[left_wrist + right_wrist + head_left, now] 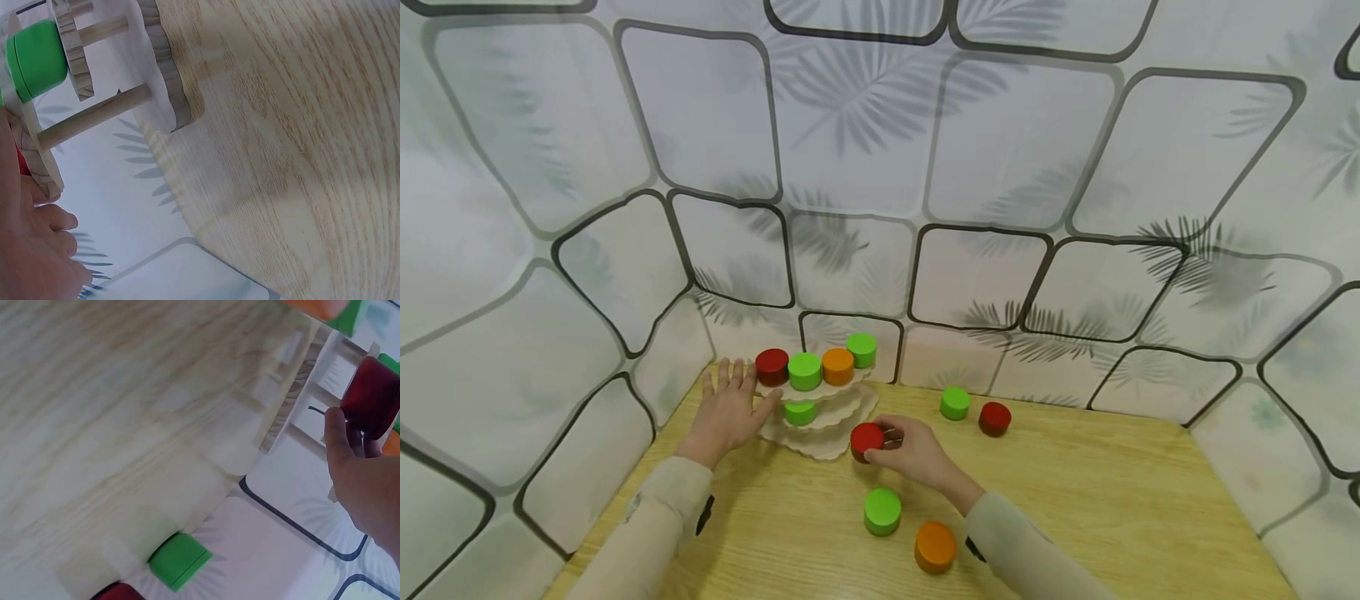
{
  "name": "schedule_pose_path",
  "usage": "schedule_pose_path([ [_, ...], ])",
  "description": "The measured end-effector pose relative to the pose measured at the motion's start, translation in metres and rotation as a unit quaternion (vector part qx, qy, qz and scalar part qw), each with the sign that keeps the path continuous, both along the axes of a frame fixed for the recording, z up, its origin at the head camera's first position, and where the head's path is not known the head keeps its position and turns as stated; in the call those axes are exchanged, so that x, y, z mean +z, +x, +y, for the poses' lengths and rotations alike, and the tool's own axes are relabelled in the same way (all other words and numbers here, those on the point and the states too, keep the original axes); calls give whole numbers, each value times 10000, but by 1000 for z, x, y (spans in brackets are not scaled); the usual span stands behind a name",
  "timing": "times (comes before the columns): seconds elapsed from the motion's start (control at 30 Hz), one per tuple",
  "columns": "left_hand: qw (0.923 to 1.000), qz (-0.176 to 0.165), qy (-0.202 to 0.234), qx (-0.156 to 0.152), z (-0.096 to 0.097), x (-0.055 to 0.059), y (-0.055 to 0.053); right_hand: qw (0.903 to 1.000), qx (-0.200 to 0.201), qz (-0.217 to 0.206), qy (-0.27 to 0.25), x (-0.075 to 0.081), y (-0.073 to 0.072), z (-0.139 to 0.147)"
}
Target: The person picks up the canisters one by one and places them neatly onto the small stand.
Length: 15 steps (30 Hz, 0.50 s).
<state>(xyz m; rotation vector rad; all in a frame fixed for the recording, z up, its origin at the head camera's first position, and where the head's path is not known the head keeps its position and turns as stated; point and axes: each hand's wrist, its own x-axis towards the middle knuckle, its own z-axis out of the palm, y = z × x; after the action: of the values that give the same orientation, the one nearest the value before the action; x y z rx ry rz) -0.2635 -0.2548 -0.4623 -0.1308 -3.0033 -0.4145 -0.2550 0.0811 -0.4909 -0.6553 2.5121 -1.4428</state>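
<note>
A wooden tiered stand (823, 446) with scalloped edges stands at the back left of the table. Its top level bears a red round block (772, 367), a green block (805, 372), an orange block (838, 367) and another green block (861, 350). A further green block (800, 412) sits on a level below. My left hand (724, 417) holds the left end of the top level between thumb and fingers. Just right of the stand, my right hand (917, 450) pinches a red round block (867, 442) between thumb and fingertips.
Behind my right hand, a loose green block (955, 403) and a red block (995, 419) lie near the patterned wall covering (970, 283). Closer to me on the wooden table (1097, 500) are a green block (882, 511) and an orange block (936, 547), beside my right sleeve.
</note>
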Motion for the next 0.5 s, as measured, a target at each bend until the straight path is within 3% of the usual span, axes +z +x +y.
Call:
schedule_pose_path([
  [0.5,9999,64,144,24,0,0,1,9990,-418,181,-48,15,-15,-34],
])
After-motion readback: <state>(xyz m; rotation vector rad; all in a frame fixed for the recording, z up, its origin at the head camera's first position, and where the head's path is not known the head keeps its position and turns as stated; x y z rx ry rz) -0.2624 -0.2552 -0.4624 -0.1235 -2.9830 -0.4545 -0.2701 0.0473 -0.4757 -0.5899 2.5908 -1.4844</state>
